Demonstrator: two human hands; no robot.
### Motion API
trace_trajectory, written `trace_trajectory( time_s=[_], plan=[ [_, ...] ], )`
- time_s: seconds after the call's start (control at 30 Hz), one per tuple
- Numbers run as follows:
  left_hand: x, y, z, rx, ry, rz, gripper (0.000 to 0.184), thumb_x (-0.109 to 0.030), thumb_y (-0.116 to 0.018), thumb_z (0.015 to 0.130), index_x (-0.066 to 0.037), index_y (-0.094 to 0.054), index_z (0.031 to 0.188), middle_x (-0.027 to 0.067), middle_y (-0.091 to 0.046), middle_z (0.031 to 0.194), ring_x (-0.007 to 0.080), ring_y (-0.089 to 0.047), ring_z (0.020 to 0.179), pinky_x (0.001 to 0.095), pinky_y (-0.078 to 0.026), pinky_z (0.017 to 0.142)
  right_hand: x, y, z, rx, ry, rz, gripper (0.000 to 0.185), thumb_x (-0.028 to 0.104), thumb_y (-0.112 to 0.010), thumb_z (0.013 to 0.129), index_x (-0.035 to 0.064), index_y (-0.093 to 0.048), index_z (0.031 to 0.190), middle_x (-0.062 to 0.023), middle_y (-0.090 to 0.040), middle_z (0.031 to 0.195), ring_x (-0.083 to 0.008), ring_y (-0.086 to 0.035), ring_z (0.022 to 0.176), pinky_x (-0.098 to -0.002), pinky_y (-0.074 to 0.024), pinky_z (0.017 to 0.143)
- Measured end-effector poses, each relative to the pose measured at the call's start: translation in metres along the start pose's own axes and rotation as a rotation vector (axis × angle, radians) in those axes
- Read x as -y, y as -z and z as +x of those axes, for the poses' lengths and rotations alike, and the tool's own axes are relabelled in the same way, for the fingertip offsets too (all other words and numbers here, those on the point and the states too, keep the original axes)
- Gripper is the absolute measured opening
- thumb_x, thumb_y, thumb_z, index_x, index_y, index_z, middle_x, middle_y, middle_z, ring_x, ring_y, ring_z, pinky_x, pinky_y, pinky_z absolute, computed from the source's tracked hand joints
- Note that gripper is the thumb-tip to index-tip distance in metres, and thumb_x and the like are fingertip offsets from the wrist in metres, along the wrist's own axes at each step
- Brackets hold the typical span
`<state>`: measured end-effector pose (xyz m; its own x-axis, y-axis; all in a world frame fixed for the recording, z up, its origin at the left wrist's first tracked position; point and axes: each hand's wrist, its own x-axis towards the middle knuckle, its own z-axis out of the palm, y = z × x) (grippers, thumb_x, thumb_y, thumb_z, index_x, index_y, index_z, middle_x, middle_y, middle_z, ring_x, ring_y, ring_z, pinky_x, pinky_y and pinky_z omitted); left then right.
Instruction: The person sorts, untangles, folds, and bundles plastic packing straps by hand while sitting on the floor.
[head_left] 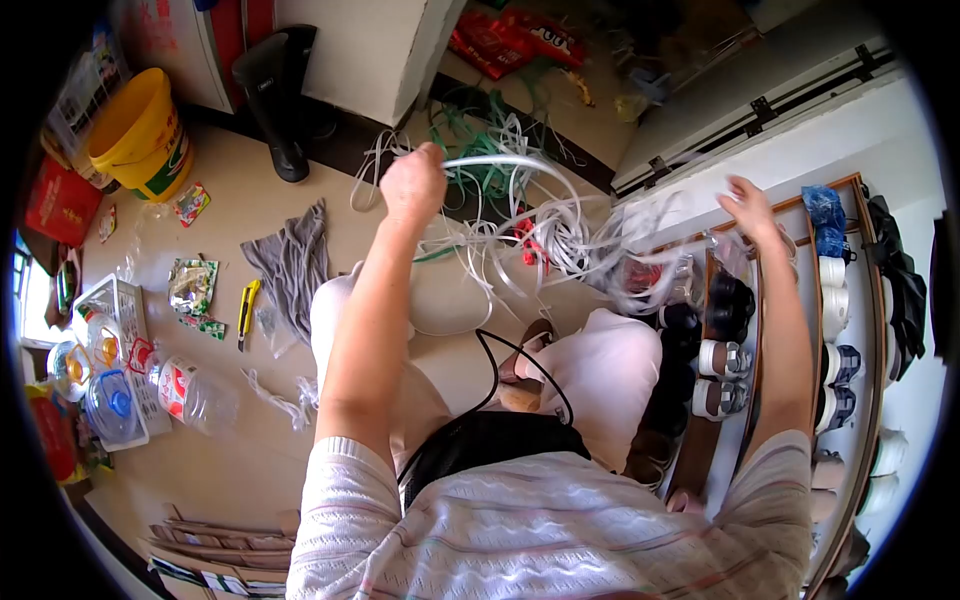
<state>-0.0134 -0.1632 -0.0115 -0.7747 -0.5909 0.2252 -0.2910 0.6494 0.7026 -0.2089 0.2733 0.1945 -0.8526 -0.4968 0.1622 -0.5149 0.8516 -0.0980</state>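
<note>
Upper centre, the left hand (413, 187) clenches a white plastic strap (515, 160) — the right hand (750, 212), upper right, spreads loosely; slow pulls should stop loops (575, 238) snagging.

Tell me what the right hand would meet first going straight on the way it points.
Probably the white panel beside the dark rail, beyond the right hand, though depth is unclear.

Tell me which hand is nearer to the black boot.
Left. The left hand is right of the black boot; the right hand is farther right, near the shoe rack.
</note>
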Motion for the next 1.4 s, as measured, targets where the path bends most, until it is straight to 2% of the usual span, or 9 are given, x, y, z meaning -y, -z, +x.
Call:
trace_trajectory(
  time_s=[0.1,0.23,0.37,0.4,0.5,0.6,0.87,1.07,1.4],
  plan=[
    [-0.012,-0.014,-0.006,-0.017,-0.122,-0.032,0.015,-0.020,-0.050,0.083,-0.008,-0.058,0.081,0.0131,-0.062,0.075,0.0322,-0.060,0.073,0.0436,-0.047,0.062,0.123,-0.043,0.016,0.255,0.070,0.564,0.038,0.020,-0.060,0.083,0.0024,-0.053,0.116,-0.0089,-0.061,0.107,-0.0154,-0.057,0.096,-0.0279,-0.0447,0.083],
    [-0.025,-0.029,-0.016,-0.062,-0.224,-0.106,0.013,-0.019,-0.051,0.083,-0.008,-0.058,0.081,0.0131,-0.060,0.073,0.0325,-0.059,0.073,0.0432,-0.047,0.062,0.220,-0.097,0.007,0.450,0.043,0.874,0.038,0.025,-0.057,0.086,0.0038,-0.052,0.117,-0.0083,-0.061,0.106,-0.0118,-0.057,0.096,-0.0255,-0.0437,0.080],
    [-0.027,-0.028,-0.018,0.022,-0.122,-0.160,0.016,-0.013,-0.049,0.082,-0.013,-0.061,0.093,0.0117,-0.062,0.082,0.0333,-0.058,0.079,0.0412,-0.046,0.067,0.258,-0.133,-0.017,1.008,-0.045,1.160,0.030,0.023,-0.054,0.089,0.0008,-0.054,0.110,-0.0051,-0.062,0.076,-0.0112,-0.060,0.071,-0.0245,-0.0479,0.066],
    [-0.026,-0.026,-0.016,0.022,-0.093,-0.185,0.018,-0.013,-0.049,0.083,-0.014,-0.062,0.095,0.0120,-0.062,0.082,0.0337,-0.058,0.080,0.0412,-0.046,0.068,0.263,-0.127,-0.021,0.993,-0.121,1.155,0.024,0.021,-0.053,0.089,-0.0003,-0.057,0.101,-0.0020,-0.057,0.062,-0.0098,-0.056,0.055,-0.0235,-0.0482,0.057],
    [0.008,-0.036,0.005,-0.136,-0.039,-0.372,0.020,-0.012,-0.046,0.086,-0.008,-0.062,0.098,0.0082,-0.063,0.072,0.0181,-0.061,0.060,0.0317,-0.047,0.052,0.241,-0.102,-0.021,0.928,-0.108,1.156,0.021,0.019,-0.054,0.089,-0.0003,-0.059,0.094,-0.0004,-0.053,0.057,-0.0082,-0.052,0.049,-0.0234,-0.0479,0.053],
    [0.005,0.008,0.015,0.030,0.456,-1.050,0.024,-0.010,-0.042,0.088,-0.002,-0.056,0.106,0.0061,-0.061,0.070,0.0103,-0.055,0.051,0.0229,-0.041,0.043,0.203,-0.052,-0.018,0.777,-0.040,1.073,0.019,0.020,-0.059,0.085,0.0013,-0.059,0.087,0.0003,-0.054,0.058,-0.0070,-0.053,0.049,-0.0209,-0.0452,0.047],
    [0.008,-0.002,0.001,0.322,0.277,-0.722,0.027,-0.015,-0.045,0.087,-0.007,-0.056,0.110,0.0032,-0.062,0.074,0.0104,-0.056,0.060,0.0235,-0.041,0.048,0.147,0.037,-0.012,0.277,-0.025,1.295,0.015,0.019,-0.060,0.084,0.0041,-0.057,0.083,0.0035,-0.045,0.054,-0.0050,-0.043,0.046,-0.0234,-0.0449,0.047],
    [-0.017,-0.021,-0.025,0.778,-0.054,-0.544,0.025,-0.018,-0.058,0.083,-0.006,-0.062,0.104,0.0044,-0.065,0.084,0.0110,-0.058,0.075,0.0264,-0.045,0.070,0.189,-0.027,-0.022,0.415,-0.083,1.089,0.016,0.020,-0.060,0.084,0.0041,-0.060,0.081,0.0016,-0.052,0.058,-0.0052,-0.050,0.051,-0.0218,-0.0470,0.050],
    [-0.031,-0.010,-0.027,0.880,0.217,-1.714,0.043,-0.026,-0.048,0.091,0.001,-0.042,0.124,0.0178,-0.058,0.106,0.0273,-0.058,0.098,0.0372,-0.044,0.087,0.239,-0.172,-0.068,0.706,-0.190,1.152,0.018,0.021,-0.057,0.087,0.0041,-0.061,0.084,-0.0019,-0.061,0.071,-0.0106,-0.060,0.063,-0.0232,-0.0482,0.058]
  ],
)
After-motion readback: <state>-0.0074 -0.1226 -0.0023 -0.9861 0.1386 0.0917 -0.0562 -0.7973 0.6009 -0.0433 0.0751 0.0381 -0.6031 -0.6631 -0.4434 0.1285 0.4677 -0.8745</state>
